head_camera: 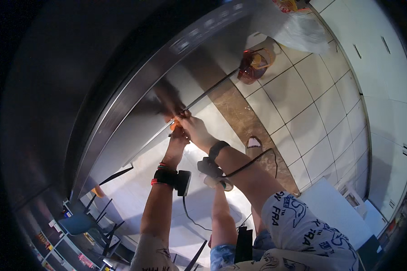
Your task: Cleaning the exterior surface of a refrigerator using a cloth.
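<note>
My left hand (179, 135) and my right hand (192, 126) meet at the lower metal edge (156, 132) of a large, glossy dark appliance panel (129, 135). A small orange item (174, 124) shows at the fingers of my left hand, which seems to hold it; its kind is unclear. The fingers of my right hand bend toward the panel edge just above it, and their grip is partly hidden. Both hands are mirrored in the panel. Black strapped-on devices (182, 183) with cables sit on my wrists.
A jug of reddish-brown liquid (249, 69) with an orange handle stands on the tiled floor (291, 91), near a plastic bag (303, 32). White cabinets (386, 125) line the right side. A dark chair (76, 223) and shelving (66, 250) are at lower left.
</note>
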The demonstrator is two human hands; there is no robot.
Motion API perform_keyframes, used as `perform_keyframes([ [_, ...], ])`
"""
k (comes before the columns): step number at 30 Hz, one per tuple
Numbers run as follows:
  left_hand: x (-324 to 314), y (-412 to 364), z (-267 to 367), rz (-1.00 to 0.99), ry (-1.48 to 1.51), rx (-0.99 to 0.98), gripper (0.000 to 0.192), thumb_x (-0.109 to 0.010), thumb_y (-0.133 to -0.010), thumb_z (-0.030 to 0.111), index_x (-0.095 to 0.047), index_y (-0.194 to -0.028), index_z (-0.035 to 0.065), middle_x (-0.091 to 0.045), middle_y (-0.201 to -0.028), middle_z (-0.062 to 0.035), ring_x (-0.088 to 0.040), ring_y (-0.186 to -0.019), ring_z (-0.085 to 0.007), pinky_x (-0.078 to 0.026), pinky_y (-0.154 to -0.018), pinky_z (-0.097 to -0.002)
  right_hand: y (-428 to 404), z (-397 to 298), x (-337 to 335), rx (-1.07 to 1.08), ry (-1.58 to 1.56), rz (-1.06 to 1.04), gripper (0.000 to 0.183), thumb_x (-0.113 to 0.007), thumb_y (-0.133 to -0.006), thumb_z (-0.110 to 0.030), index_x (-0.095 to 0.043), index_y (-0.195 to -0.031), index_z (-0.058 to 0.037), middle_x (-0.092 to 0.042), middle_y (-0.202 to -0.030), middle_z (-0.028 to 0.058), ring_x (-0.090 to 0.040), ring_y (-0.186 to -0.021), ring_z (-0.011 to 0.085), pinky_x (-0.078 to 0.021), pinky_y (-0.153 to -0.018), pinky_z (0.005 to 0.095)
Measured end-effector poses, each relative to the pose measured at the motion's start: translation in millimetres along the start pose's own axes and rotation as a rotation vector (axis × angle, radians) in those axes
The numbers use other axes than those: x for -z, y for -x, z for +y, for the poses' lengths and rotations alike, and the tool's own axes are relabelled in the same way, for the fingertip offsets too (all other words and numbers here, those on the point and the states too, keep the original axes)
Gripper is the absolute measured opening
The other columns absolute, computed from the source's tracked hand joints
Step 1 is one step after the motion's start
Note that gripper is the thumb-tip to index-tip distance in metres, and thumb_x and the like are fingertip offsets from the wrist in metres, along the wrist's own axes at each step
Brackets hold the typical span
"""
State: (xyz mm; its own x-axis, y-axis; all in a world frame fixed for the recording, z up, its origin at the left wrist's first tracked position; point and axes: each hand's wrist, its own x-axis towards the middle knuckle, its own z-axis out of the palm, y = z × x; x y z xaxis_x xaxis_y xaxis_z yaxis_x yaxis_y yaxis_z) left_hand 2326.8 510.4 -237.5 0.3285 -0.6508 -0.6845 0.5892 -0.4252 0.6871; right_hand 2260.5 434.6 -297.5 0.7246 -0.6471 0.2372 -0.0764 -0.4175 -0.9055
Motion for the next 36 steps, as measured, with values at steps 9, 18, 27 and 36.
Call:
perform_keyframes([
  [9,-113.9,-63.1,12.2,-0.176,-0.153,-0.044,0.057,-0.043,-0.068,-0.007,-0.037,-0.123,0.0049,-0.048,-0.102,-0.0011,-0.046,-0.086,-0.011,-0.04,-0.071,-0.022,-15.6,57.7,108.8,-0.105,0.137,0.012,0.033,-0.049,-0.078,-0.009,-0.05,-0.11,-0.0102,-0.052,-0.102,0.0193,-0.058,-0.08,0.0344,-0.0497,-0.066,0.0391],
  [18,-141.4,-86.5,14.6,-0.327,-0.212,-0.078,0.06,-0.044,-0.063,-0.006,-0.036,-0.122,0.0032,-0.047,-0.108,-0.005,-0.046,-0.099,-0.0162,-0.04,-0.079,-0.0247,-29.1,56.3,156.6,-0.276,0.1,-0.003,0.031,-0.044,-0.083,-0.013,-0.051,-0.113,-0.0133,-0.05,-0.111,0.0165,-0.055,-0.091,0.0341,-0.0468,-0.075,0.0384],
  [27,-167.2,-96.0,-1.2,-0.382,-0.221,-0.167,0.072,-0.045,-0.061,-0.004,-0.029,-0.131,0.0094,-0.041,-0.125,-0.0038,-0.04,-0.114,-0.017,-0.036,-0.089,-0.0275,-17.2,65.5,166.2,-0.311,0.123,0.443,0.029,-0.043,-0.088,-0.011,-0.05,-0.116,-0.0063,-0.059,-0.098,0.0116,-0.059,-0.084,0.0214,-0.048,-0.059,0.0289],
  [36,-87.7,-72.1,2.9,-0.312,0.267,-0.149,0.048,-0.043,-0.054,-0.005,-0.049,-0.101,0.0035,-0.048,-0.097,-0.0037,-0.046,-0.09,-0.0164,-0.039,-0.072,-0.0231,-30.1,46.6,86.2,-0.93,-1.206,0.343,0.021,-0.049,-0.071,-0.006,-0.051,-0.092,-0.0075,-0.053,-0.08,0.0038,-0.051,-0.069,0.0174,-0.04,-0.054,0.0289],
])
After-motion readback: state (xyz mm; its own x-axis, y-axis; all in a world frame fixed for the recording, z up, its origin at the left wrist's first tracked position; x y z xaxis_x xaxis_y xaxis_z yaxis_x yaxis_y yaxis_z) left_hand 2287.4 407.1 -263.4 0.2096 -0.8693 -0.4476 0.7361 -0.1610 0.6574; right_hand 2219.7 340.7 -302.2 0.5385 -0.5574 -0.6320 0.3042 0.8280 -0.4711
